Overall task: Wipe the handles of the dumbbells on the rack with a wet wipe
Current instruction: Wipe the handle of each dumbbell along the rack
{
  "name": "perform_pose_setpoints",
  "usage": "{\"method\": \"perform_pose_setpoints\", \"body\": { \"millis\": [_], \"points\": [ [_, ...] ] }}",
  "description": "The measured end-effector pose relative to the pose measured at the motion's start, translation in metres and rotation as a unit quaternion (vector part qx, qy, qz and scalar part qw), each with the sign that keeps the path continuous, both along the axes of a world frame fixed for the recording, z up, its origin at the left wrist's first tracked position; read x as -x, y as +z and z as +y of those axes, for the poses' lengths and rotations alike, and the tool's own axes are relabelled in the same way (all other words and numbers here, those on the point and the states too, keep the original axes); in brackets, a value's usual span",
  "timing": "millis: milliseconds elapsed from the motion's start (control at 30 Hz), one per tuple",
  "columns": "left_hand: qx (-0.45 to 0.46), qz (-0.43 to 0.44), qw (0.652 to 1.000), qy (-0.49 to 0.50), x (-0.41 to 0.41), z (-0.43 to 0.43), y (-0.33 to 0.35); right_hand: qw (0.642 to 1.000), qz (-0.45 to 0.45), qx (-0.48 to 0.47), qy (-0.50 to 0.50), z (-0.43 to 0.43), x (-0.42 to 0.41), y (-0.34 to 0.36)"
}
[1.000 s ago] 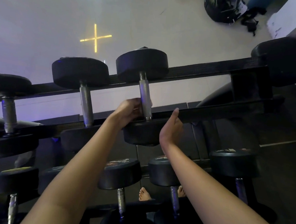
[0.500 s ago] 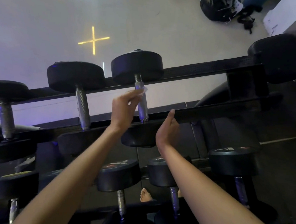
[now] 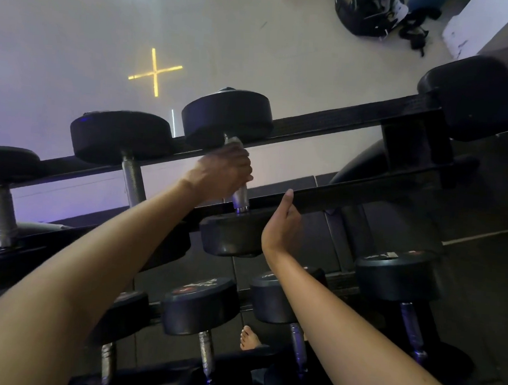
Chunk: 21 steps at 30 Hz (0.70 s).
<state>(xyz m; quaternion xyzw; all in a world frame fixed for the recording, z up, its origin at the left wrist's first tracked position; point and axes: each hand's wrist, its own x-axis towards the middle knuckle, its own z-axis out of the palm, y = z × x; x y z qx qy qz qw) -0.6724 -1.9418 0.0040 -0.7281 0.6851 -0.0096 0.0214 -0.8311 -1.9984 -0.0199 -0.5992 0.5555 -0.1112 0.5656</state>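
Black dumbbells with steel handles lie across the two rails of the black rack (image 3: 350,195). My left hand (image 3: 222,172) is wrapped round the handle (image 3: 240,196) of the dumbbell third from the left (image 3: 227,116) on the top tier; a bit of pale wet wipe (image 3: 235,142) shows above the knuckles. My right hand (image 3: 280,223) holds the near rail just right of that dumbbell, thumb on top. The neighbouring dumbbell (image 3: 122,136) to the left has its handle bare.
A lower tier holds several more dumbbells (image 3: 201,305). A larger dumbbell head (image 3: 475,98) sits at the top right end of the rack. A dark bag (image 3: 368,11) lies on the pale floor beyond. My bare foot (image 3: 248,339) shows under the rack.
My left hand went from pinching the wipe beside the handle to gripping round the handle higher up. The right hand stayed on the rail.
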Motion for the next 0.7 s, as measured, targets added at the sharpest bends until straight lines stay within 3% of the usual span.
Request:
{"method": "perform_pose_setpoints", "body": {
  "millis": [133, 300, 433, 567, 700],
  "points": [
    [-0.061, 0.075, 0.992, -0.078, 0.016, 0.015, -0.006, 1.0, 0.009, -0.002, 0.005, -0.001, 0.001, 0.001],
    [0.049, 0.055, 0.996, 0.047, 0.008, 0.008, -0.007, 1.0, 0.006, 0.002, 0.007, 0.001, 0.0, -0.001],
    [0.007, 0.128, 0.992, -0.005, 0.021, 0.024, -0.012, 1.0, 0.016, 0.004, 0.004, -0.001, 0.001, 0.0],
    [0.063, 0.078, 0.992, 0.074, -0.003, 0.015, -0.016, 1.0, -0.003, 0.003, 0.002, 0.0, 0.001, 0.0],
    [0.1, 0.158, 0.979, 0.087, 0.023, 0.03, -0.013, 1.0, 0.004, 0.006, -0.002, 0.0, 0.0, 0.0]
  ]
}}
